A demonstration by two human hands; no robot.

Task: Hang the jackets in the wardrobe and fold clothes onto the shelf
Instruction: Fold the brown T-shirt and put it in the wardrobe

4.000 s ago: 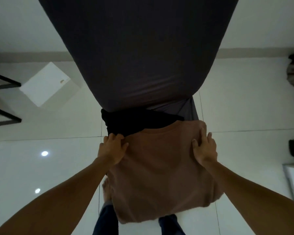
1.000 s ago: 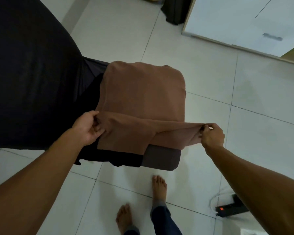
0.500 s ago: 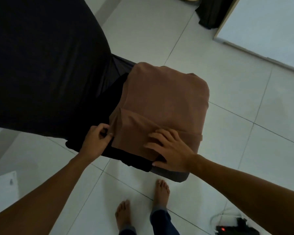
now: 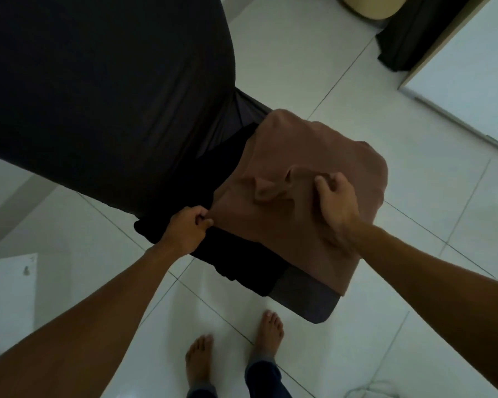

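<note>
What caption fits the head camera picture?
Left hand pinches a folded brown cloth garment; right hand presses it.

My right hand (image 4: 336, 206) covers part of the brown shirt (image 4: 308, 179), so I can't tell how the fold lies under my palm. Left hand (image 4: 188, 229) fingertips curl in at the shirt's corner; exact pinch hidden. Black garment (image 4: 236, 262) runs under the shirt, its full shape not visible. Dark cover (image 4: 98, 90) cut off by top & left edges. Beige round thing (image 4: 370, 5) cropped at top, can't ID. White cable (image 4: 371, 389) cut off at bottom edge.
</note>
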